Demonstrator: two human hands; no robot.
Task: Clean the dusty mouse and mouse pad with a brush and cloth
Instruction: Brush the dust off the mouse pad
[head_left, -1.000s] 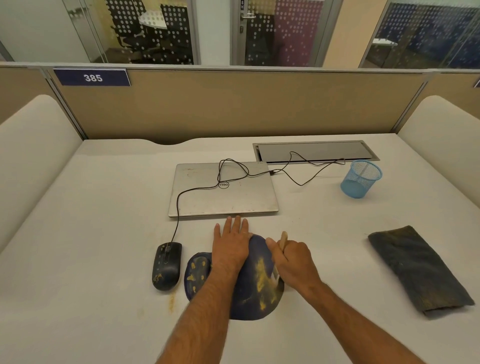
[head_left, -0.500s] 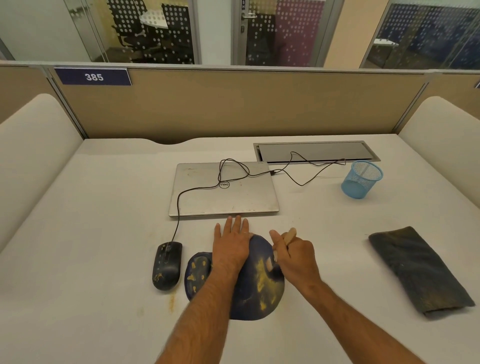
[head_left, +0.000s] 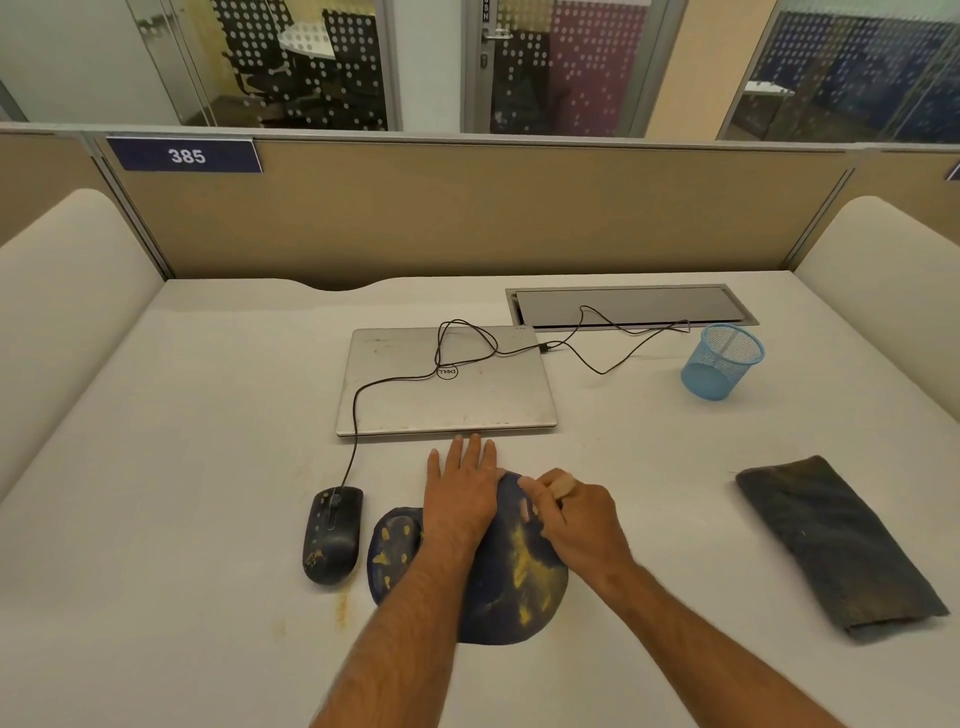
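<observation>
Right hand (head_left: 576, 525) shifted up pad, gripping brush (head_left: 562, 486); left hand (head_left: 461, 491) flat, pressing mouse pad (head_left: 511, 587).

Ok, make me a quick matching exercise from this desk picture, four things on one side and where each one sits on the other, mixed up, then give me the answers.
Things:
1. mouse
2. cloth
3. blue mesh cup
4. left hand

Places:
A. far right part of the desk, beside the cable hatch
B. flat on the mouse pad
C. just left of the mouse pad
D. near right side of the desk, alone

Pairs: 1-C, 2-D, 3-A, 4-B
</observation>
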